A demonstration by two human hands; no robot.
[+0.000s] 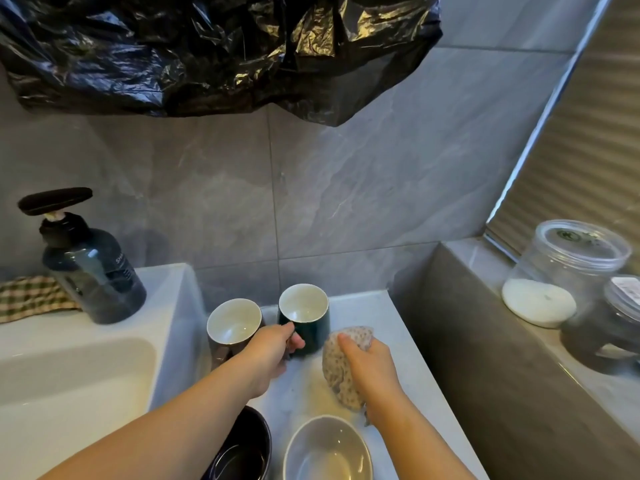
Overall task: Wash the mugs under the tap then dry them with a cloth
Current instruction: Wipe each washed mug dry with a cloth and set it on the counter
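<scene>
Two mugs with white insides stand upright on the pale marble counter (388, 341) right of the sink. The dark green mug (304, 315) is at the back; my left hand (268, 353) grips its handle. A darker mug (233, 323) stands just left of it, touching my wrist. My right hand (369, 362) holds a bunched, spotted beige cloth (341, 367) against the counter, right of the green mug. No tap is in view.
A white sink basin (69, 375) lies to the left, with a dark pump bottle (93, 271) and a checked cloth (31, 296) on its rim. A grey bowl (327, 452) and a black bowl (242, 448) sit near me. Clear jars (568, 271) stand on the right ledge. Black plastic (214, 50) hangs overhead.
</scene>
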